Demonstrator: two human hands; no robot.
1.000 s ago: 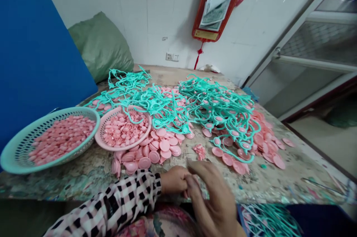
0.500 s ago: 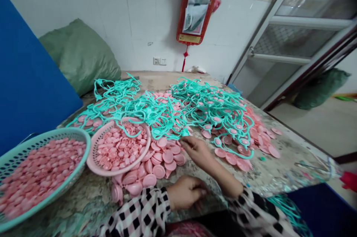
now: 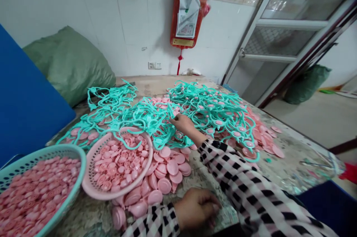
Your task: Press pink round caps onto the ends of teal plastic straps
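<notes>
My right hand (image 3: 182,123) is stretched out over the table into the tangle of teal plastic loops (image 3: 139,112), its fingers curled at the strands; whether it grips one is hidden. My left hand (image 3: 195,207) rests at the table's near edge, fingers curled closed, and what they hold, if anything, is hidden. Loose pink plastic discs (image 3: 167,168) lie between the two hands. Both sleeves are black, white and pink check.
A pink basket (image 3: 93,191) and a teal basket (image 3: 74,151) of small pink parts stand at the left. More teal loops with pink discs (image 3: 220,112) cover the right. A green sack (image 3: 69,62), a blue board (image 3: 25,118) and a glass door (image 3: 279,44) surround the table.
My right hand has reached from the near edge out across the discs into the teal loops. My left hand stays at the near edge. The view has tilted and shifted.
</notes>
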